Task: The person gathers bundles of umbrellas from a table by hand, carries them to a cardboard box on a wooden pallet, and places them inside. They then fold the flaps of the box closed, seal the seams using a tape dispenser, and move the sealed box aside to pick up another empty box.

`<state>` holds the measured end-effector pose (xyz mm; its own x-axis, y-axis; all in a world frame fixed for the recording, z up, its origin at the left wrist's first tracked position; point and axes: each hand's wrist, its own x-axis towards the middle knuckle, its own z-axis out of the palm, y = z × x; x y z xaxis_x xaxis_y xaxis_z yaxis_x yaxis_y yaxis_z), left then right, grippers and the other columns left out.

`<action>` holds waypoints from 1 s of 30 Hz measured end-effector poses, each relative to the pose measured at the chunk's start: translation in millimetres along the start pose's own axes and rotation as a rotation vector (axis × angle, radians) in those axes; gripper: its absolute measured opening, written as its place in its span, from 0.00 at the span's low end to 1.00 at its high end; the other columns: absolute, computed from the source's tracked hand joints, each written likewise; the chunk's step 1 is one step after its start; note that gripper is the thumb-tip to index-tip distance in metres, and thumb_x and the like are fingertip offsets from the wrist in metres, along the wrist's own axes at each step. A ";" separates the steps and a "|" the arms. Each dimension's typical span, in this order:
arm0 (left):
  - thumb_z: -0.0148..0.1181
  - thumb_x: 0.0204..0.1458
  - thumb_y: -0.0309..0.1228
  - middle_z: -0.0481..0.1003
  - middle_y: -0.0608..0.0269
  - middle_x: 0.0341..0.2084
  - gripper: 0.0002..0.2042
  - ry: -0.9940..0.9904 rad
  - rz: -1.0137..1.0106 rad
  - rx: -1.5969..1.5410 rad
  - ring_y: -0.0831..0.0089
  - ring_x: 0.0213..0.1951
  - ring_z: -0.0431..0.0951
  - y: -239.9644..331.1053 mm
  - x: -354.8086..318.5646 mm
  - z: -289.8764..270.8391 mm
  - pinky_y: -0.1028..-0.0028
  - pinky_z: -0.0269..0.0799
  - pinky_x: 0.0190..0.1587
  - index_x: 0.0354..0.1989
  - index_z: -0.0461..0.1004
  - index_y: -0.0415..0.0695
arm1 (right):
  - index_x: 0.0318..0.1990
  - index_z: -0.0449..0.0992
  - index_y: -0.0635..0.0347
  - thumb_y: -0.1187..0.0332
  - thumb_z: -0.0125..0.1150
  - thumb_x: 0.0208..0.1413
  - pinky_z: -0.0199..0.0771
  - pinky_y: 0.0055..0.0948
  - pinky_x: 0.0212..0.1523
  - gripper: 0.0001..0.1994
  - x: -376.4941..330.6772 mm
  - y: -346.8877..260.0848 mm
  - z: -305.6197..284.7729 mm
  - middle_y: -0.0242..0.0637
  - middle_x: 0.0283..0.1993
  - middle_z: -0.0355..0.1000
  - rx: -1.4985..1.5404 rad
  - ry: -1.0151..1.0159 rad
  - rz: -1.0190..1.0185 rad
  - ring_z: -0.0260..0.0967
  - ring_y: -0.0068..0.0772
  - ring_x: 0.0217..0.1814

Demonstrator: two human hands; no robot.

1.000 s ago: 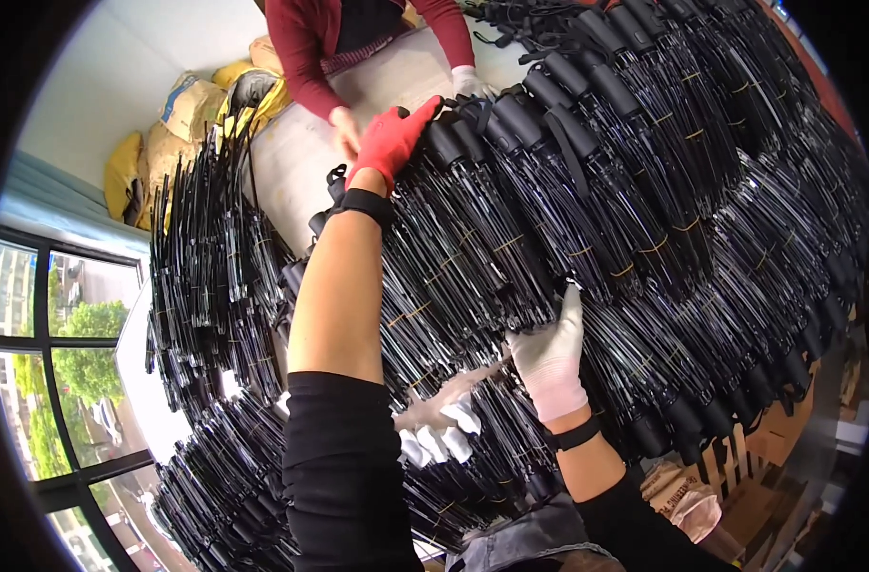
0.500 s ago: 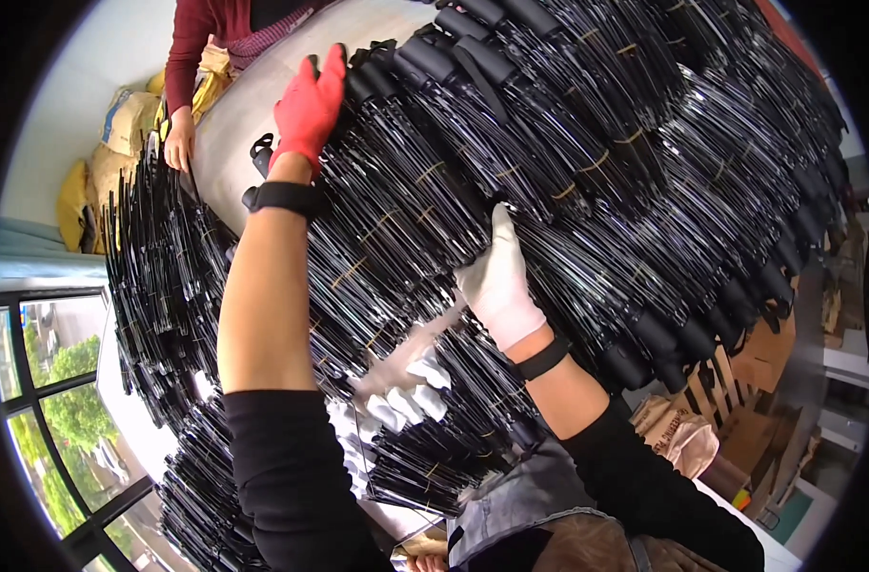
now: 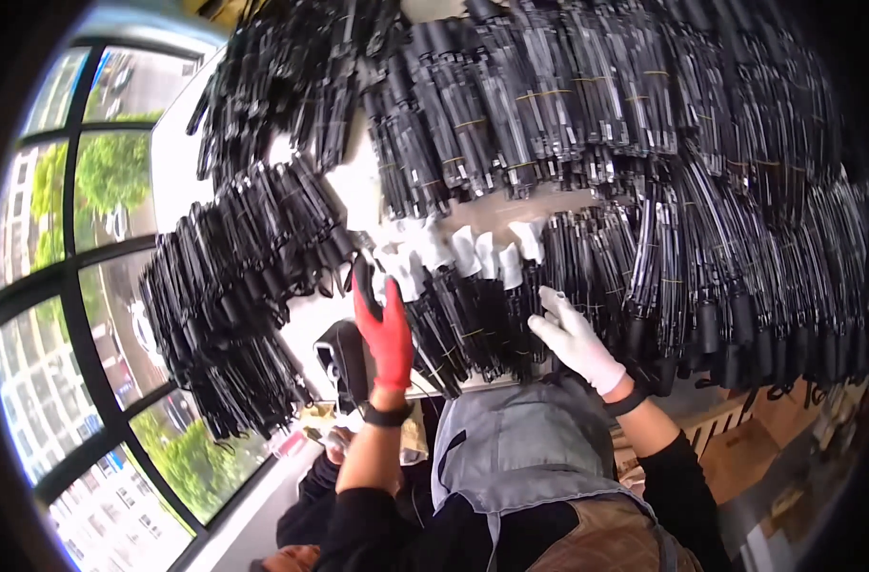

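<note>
My left hand (image 3: 387,334), in a red glove with dark fingertips, reaches over the table with its thumb and fingers apart. Nothing shows in it. Its fingertips are beside white wrapped ends (image 3: 404,272) in a row of black bundles. My right hand (image 3: 582,345), in a white glove, is open above the near ends of the bundles, fingers stretched and thumb apart. Between my hands lie thin black rods (image 3: 468,319) tied with yellowish bands, which look like folded umbrella frames. More white ends (image 3: 487,255) line their far side.
Stacks of similar black bundles (image 3: 549,95) cover the far and right side. Another heap (image 3: 253,248) lies at left beside large windows (image 3: 82,276). A black box-like object (image 3: 344,357) sits near my left wrist. Another person's dark sleeve (image 3: 306,500) shows lower left.
My view has swung toward the windows and the table's near edge. Both hands have come away from the far bundles, my left hand back toward me. The person across the table is out of view.
</note>
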<state>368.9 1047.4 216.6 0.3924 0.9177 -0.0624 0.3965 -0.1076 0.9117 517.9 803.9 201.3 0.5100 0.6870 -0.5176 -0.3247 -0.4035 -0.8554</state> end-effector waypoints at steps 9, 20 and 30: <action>0.62 0.56 0.34 0.64 0.48 0.62 0.31 -0.028 -0.220 0.341 0.60 0.64 0.62 -69.4 -168.9 -67.5 0.66 0.56 0.65 0.66 0.58 0.35 | 0.67 0.48 0.78 0.59 0.63 0.54 0.50 0.36 0.71 0.42 34.4 26.4 44.3 0.63 0.70 0.51 -0.651 0.104 0.148 0.49 0.50 0.74; 0.58 0.59 0.35 0.72 0.50 0.55 0.25 -0.477 -0.773 -0.146 0.63 0.56 0.72 -24.4 -260.3 -123.6 0.71 0.64 0.59 0.62 0.64 0.36 | 0.65 0.51 0.80 0.65 0.61 0.52 0.56 0.33 0.66 0.38 39.0 48.8 24.8 0.60 0.63 0.61 -0.584 0.059 0.313 0.59 0.48 0.67; 0.47 0.63 0.49 0.74 0.48 0.50 0.27 -0.137 -1.187 -0.003 0.61 0.54 0.73 -142.8 -588.0 -157.4 0.66 0.68 0.54 0.55 0.69 0.35 | 0.63 0.54 0.80 0.66 0.62 0.51 0.59 0.36 0.62 0.36 90.4 48.0 19.2 0.57 0.60 0.64 -0.310 -0.050 0.550 0.62 0.42 0.61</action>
<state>-49.1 583.4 187.0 -0.1325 0.3948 -0.9092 0.5696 0.7810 0.2562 533.2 858.2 113.7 0.2941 0.3532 -0.8881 -0.2791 -0.8570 -0.4332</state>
